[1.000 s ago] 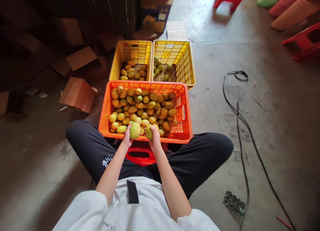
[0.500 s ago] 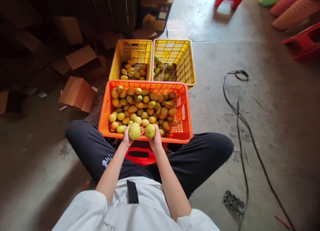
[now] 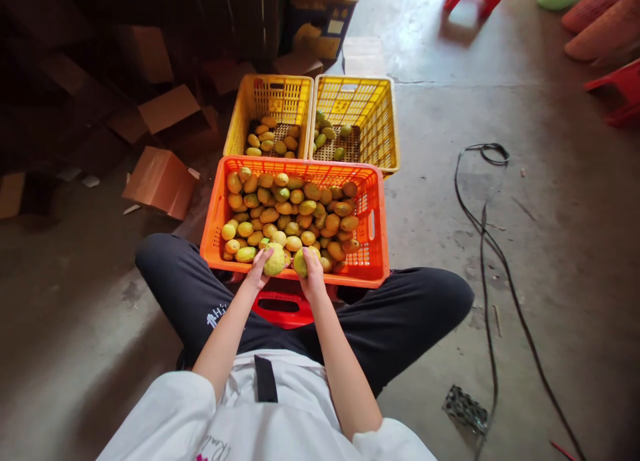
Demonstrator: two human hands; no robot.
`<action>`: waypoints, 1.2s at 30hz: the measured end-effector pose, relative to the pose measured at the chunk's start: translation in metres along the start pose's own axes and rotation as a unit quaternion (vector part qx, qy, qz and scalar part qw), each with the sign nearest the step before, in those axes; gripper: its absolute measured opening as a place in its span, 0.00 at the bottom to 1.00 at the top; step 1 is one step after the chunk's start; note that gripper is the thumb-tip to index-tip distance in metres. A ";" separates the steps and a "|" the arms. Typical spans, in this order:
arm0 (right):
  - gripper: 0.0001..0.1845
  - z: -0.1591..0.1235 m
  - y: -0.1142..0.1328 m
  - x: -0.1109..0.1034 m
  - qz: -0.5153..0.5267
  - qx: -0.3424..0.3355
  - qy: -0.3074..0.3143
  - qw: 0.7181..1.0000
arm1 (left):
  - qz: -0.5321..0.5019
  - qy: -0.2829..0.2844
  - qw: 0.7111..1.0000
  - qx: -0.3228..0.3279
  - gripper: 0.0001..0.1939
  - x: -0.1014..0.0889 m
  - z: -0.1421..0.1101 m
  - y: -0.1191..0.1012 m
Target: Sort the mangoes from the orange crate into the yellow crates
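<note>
**Grey Concrete Floor (image 3: 430, 234) Surrounds Seated Person in White Shirt (image 3: 290, 414)**

Each hand grasps one fruit: the left hand (image 3: 259, 269) curls around a bumpy, round yellow-green fruit (image 3: 274, 260), while the right hand (image 3: 313, 272) grips a second, partly covered yellow-green fruit (image 3: 301, 264), thumb laid along it. Both are held side by side at the near edge of a rectangular orange plastic crate (image 3: 367, 201), where oval yellow and greenish fruits (image 3: 307, 208) lie heaped. Just beyond, two yellow slatted plastic crates stand together, the left one (image 3: 240, 114) with a small group of yellowish fruits (image 3: 270, 122), the right one (image 3: 383, 121) with a few greener ones (image 3: 345, 131). Brown cardboard boxes (image 3: 163, 181) litter the shadowed left; a black cord (image 3: 483, 229) snakes across the right.
</note>
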State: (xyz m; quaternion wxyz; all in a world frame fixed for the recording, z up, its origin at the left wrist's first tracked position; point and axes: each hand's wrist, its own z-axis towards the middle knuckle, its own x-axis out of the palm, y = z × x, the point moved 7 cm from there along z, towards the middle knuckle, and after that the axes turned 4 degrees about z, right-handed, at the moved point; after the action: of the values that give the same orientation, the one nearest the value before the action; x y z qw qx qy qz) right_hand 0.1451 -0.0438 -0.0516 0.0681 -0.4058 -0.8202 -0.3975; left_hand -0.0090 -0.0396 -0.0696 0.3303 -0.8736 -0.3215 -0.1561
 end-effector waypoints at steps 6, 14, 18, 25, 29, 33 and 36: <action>0.23 0.008 -0.007 -0.011 -0.004 0.012 0.002 1.000 | 0.023 0.001 1.000 -0.006 0.21 -0.003 -0.001 0.003; 0.20 0.012 -0.012 -0.018 0.008 0.028 -0.001 1.000 | 0.004 -0.074 0.997 0.012 0.10 -0.010 0.002 -0.002; 0.19 0.013 -0.014 -0.018 -0.005 0.050 -0.007 0.999 | -0.022 -0.035 0.999 -0.033 0.18 -0.002 0.002 0.003; 0.18 0.016 -0.022 -0.021 -0.024 0.102 -0.012 0.994 | -0.018 -0.020 0.998 -0.061 0.24 -0.003 0.006 0.009; 0.21 0.019 -0.023 -0.020 -0.023 0.106 -0.002 0.994 | -0.014 -0.023 0.998 -0.064 0.25 -0.005 0.009 0.010; 0.19 0.019 -0.022 -0.021 -0.008 0.098 -0.012 0.995 | 0.004 0.010 0.999 -0.043 0.22 -0.002 0.007 0.008; 0.17 0.020 -0.021 -0.020 -0.002 0.080 -0.021 0.997 | 0.009 0.038 0.999 -0.031 0.23 0.002 0.004 0.008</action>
State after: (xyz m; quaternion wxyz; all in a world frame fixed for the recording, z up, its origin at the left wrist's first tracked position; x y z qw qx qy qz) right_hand 0.1478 -0.0495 -0.0864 0.0825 -0.4054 -0.8514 -0.3226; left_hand -0.0018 -0.0401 -0.0755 0.3164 -0.8799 -0.2954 -0.1961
